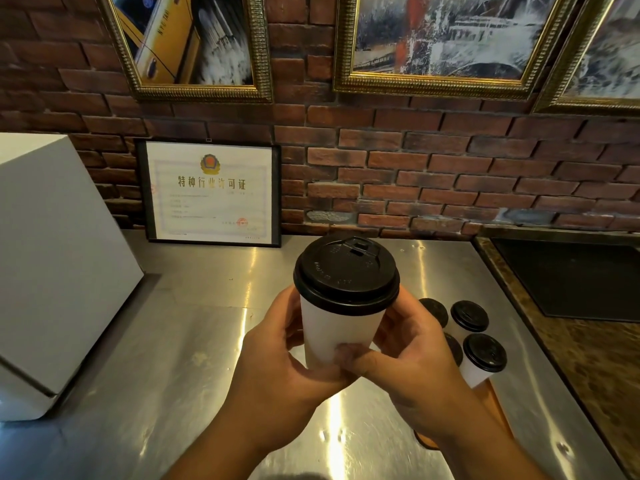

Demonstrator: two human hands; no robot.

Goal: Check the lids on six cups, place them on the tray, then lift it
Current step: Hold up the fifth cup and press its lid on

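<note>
The grip is two-handed and closed on the lower wall of a white paper cup (337, 336); the left hand (277, 372) is wrapped round its left side and the right hand (415, 368) round its right, with the right thumb laid across the front; the cup is held upright in the air above the bench (207, 306), its black lid (346, 271) seated level as far as can be seen.

Since the wall is thin paper, it could be squeezed too hard and the lid sprung off; whether the cup is filled cannot be told. On the way down, the four other cups (485, 353), packed close on the brown tray (493, 407) just behind the right hand, could be knocked over by the knuckles; the free room on the tray is hidden.

The bench is brushed steel, glossy and probably slippery; it is backed by a brick wall (415, 174), against which a framed certificate (211, 194) is leaned; a white box (52, 254) is stood at the left; gilt-framed pictures (443, 39) are hung above.
</note>
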